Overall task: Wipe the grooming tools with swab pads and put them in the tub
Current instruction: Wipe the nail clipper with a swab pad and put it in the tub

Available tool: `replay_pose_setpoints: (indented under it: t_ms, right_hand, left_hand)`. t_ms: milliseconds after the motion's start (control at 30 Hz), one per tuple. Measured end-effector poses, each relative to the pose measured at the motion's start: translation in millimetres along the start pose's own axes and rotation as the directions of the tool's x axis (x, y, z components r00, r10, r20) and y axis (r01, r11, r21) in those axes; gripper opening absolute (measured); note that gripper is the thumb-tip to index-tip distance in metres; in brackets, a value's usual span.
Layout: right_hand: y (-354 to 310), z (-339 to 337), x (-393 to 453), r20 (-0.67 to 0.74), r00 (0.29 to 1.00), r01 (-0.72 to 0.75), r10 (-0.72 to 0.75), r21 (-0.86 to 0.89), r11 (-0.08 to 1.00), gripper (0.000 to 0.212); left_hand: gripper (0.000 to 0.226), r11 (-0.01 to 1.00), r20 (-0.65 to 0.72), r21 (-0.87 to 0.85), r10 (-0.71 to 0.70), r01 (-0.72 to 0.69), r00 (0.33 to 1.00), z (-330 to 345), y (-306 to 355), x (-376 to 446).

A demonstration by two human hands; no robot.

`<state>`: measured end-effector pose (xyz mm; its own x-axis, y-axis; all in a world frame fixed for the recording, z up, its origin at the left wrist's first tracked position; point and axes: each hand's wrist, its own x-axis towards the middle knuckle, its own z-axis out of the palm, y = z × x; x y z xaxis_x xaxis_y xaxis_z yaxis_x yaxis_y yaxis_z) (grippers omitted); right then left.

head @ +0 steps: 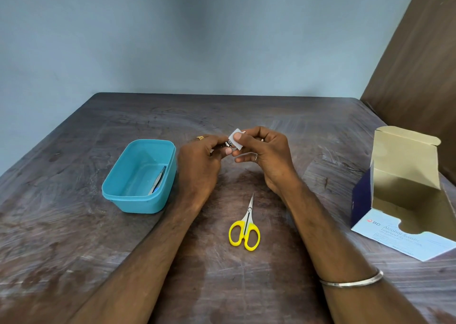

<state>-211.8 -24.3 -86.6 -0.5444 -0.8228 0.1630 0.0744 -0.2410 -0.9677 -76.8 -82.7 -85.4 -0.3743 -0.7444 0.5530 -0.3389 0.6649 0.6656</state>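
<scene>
White swab pad [236,139] pinched in right hand [265,155] grip, small metal tool [226,145] held in left hand [201,160] grip

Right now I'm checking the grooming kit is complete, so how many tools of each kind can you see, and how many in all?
Tweezers, in the blue tub: 1
Yellow-handled scissors, on the table: 1
Small metal tool, gripped by the left hand, wiped with the right hand's swab pad; kind hidden: 1
Total: 3

Place: plain room, likely a home
Signs: worn dark wooden table [98,237], bare pale blue wall [172,39], brown door [424,64]
</scene>
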Motion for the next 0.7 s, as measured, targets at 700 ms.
replay_pose_setpoints:
  t_ms: [700]
  right_hand:
    - [7.8, -4.1, 4.5, 0.080, 0.995, -0.055, 0.062, -0.091, 0.994, 0.008]
  left_hand:
    - [0.022, 0.737, 0.082, -0.522, -0.457, 0.429, 0.885, 5.3, -7.9, 5.6]
